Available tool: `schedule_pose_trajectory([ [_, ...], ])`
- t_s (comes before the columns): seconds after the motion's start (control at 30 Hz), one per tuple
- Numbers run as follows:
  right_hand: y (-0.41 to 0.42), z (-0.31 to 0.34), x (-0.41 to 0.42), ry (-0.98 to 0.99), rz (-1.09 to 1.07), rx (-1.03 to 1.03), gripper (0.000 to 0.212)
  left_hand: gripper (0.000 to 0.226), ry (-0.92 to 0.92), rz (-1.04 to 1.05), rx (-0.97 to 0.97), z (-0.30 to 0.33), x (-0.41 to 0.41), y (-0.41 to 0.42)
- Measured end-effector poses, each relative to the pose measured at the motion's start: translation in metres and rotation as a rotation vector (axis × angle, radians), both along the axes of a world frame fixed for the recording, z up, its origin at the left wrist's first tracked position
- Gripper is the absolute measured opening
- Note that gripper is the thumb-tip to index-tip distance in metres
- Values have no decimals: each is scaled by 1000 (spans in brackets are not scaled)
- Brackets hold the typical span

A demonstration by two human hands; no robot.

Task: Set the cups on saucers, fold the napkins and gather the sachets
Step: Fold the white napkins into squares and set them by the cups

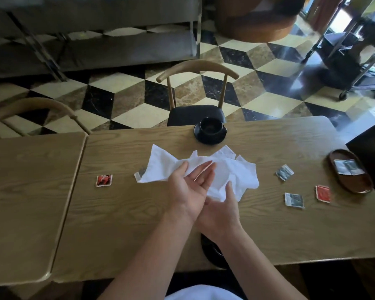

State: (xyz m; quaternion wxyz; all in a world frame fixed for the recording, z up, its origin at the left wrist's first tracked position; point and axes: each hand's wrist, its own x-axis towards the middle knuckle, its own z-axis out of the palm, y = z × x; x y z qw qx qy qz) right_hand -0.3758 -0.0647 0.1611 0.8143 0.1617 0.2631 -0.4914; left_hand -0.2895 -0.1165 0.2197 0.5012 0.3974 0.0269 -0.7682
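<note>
Presently: both hands at the crumpled napkin [204, 169], mid-counter [121, 213].
Left hand [191, 187] lies flat, fingers straight, over the napkin; right hand [220, 210] crosses beneath it, touching the cloth's near edge, grip hidden. Cup [211, 126] sits on saucer [208, 138] beyond; sachets lie either side.

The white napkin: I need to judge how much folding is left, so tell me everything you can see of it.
The white napkin looks like thin cloth or soft paper, unfolded and crumpled, its corners sticking out, spread across the middle of the wooden table just short of the black cup and saucer. The left hand, palm up with straight fingers, lies over its middle; the right hand touches its near edge. No neat fold shows yet.
</note>
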Motion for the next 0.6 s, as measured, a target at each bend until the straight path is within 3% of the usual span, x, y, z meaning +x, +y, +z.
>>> schedule_pose_trajectory([
  [0.1, -11, 10, -7, 68, -48, -102, 88, 41, -36, 9, -49, 10, 5, 2],
  [0.27, -43, 48, -17, 313, 37, -103, 100, 29, -382, -67, -131, 24, 20, 0],
  [0.37, -61, 63, -17, 500, 137, -111, 73, 37, -617, -88, -230, 34, 28, -5],
  [0.47, -75, 71, -12, 685, 227, -30, 39, 32, -780, -74, -270, 41, 39, -13],
  [0.6, -91, 73, -2, 794, 212, 49, 22, 42, -700, 37, -251, 49, 71, -31],
])
